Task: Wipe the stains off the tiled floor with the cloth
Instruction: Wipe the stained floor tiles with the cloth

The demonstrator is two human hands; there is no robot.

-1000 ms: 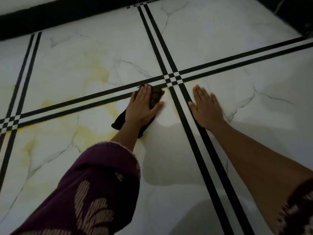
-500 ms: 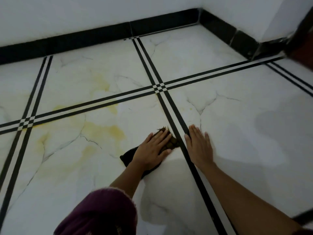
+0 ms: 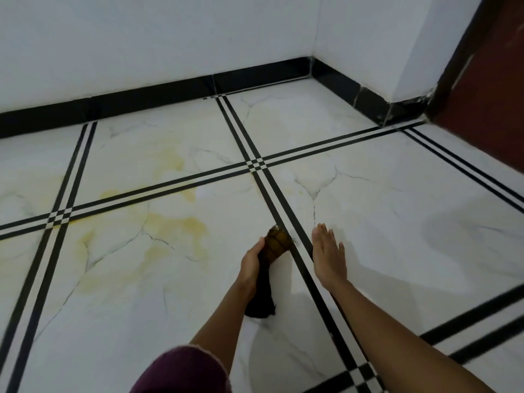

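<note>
White marbled floor [image 3: 368, 222], black double stripes, yellow stains [image 3: 175, 225]; dark cloth [image 3: 263, 290].

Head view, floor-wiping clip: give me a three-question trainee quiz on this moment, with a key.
1. True or false: the right hand is gripping the cloth.
2. Which hand holds the cloth? A) left hand B) right hand C) both
3. Fill in: the yellow stains lie on the tiled floor to the ____ of the cloth, as the camera sees it.

Key
1. False: the right hand is open, fingers spread, apart from the cloth.
2. A: the left hand is closed around the bunched cloth.
3. Left: most yellow patches sit left of the cloth.
</note>
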